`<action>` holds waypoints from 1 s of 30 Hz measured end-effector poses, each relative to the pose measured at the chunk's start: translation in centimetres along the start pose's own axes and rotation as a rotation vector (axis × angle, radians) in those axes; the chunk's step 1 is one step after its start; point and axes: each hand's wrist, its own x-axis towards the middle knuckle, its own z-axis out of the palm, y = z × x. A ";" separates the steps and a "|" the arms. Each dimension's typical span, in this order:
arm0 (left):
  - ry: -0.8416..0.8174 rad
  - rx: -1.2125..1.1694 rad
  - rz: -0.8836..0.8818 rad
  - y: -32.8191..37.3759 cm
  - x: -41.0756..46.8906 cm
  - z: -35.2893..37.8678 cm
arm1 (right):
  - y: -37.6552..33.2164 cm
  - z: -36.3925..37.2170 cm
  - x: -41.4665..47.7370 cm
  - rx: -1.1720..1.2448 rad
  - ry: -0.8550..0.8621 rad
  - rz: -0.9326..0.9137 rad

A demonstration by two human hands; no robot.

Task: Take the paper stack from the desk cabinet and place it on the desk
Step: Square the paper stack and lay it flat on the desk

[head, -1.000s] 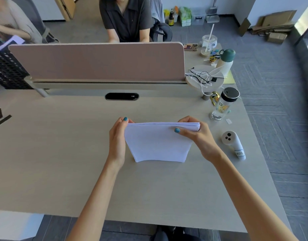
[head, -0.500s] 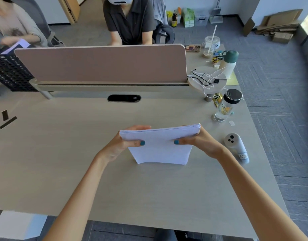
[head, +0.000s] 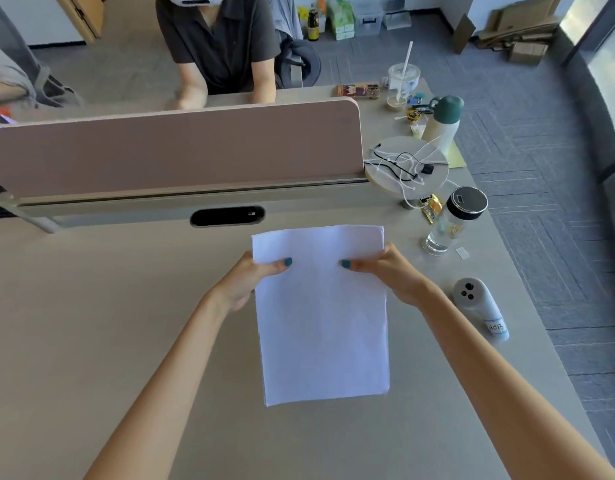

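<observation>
- Paper stack is in your two hands over the middle of the table, long side running from you toward the pink divider panel; whether its near edge already rests on the top or hangs just above it cannot be told.
- Your left hand pinches the stack's left side near the far corner, thumb on top and fingers curled beneath, closed on the sheets.
- Your right hand mirrors it on the right side, thumb on top, also clamped on the paper.
- Both grips sit near the far end, so the near part is unsupported; if you let go early, the sheets will likely fan or slide apart.
- Releasing one hand before the other could twist the stack and skew it on the table.
- Mind the right edge: the white controller and the clear bottle with the black lid stand near your right forearm, and a wide withdrawal could knock either.
- Lower it flat, then slide your fingers out from beneath.
</observation>
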 end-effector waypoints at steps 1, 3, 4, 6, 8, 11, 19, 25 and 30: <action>-0.008 -0.011 -0.034 -0.3 1.3 -0.3 | 0.5 -0.3 1.0 0.003 0.007 0.028; -0.023 -0.030 -0.099 -1.3 4.0 -0.7 | 1.5 -0.9 2.9 0.008 0.023 0.093; -0.017 -0.046 -0.127 -1.7 5.2 -0.9 | 2.0 -1.2 3.9 0.014 0.042 0.132; 0.021 -0.087 -0.176 -2.8 7.5 -1.1 | 3.0 -1.7 5.7 0.026 0.092 0.193; 0.074 -0.111 -0.221 -3.8 9.8 -1.0 | 3.9 -2.1 7.3 0.025 0.147 0.225; 0.116 -0.111 -0.259 -5.2 12.8 -0.6 | 5.2 -2.4 9.4 0.006 0.261 0.265; 0.375 0.112 -0.271 -9.4 17.2 0.0 | 8.9 -2.3 13.3 -0.316 0.471 0.282; 0.481 0.354 -0.218 -11.5 18.1 -0.3 | 9.9 -1.5 14.7 -0.581 0.517 0.234; 0.621 0.540 -0.175 -11.3 17.2 0.3 | 10.5 -1.2 13.9 -0.603 0.589 0.173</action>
